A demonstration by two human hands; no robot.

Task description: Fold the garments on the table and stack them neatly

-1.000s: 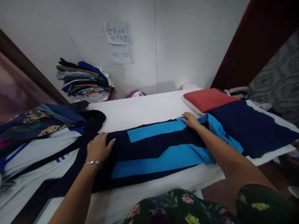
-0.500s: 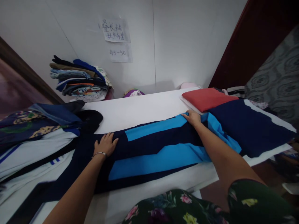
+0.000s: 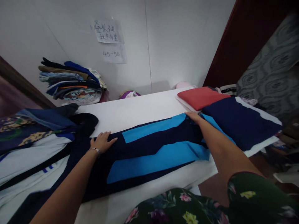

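Note:
A navy garment with bright blue panels [image 3: 144,165] lies stretched lengthwise across the white table. My left hand [image 3: 101,142] rests flat on its dark left part, fingers and thumb spread. At the far right edge of the garment, my right hand [image 3: 193,117] has its fingers together on the cloth by the upper blue strip. The thumb side of that hand is partly hidden. Bunched blue cloth lies under and beyond my right wrist, partly covered by the forearm.
A folded red garment [image 3: 202,98] and a folded navy piece [image 3: 240,121] lie at the right. Piled clothes [image 3: 39,155] cover the left side, with a stack of folded clothes [image 3: 72,81] behind. Paper signs [image 3: 109,32] hang on the wall.
My right hand's fingers have straightened somewhat at the garment's edge. The loose blue cloth near my right forearm has drawn in and lies flatter. The view has shifted slightly.

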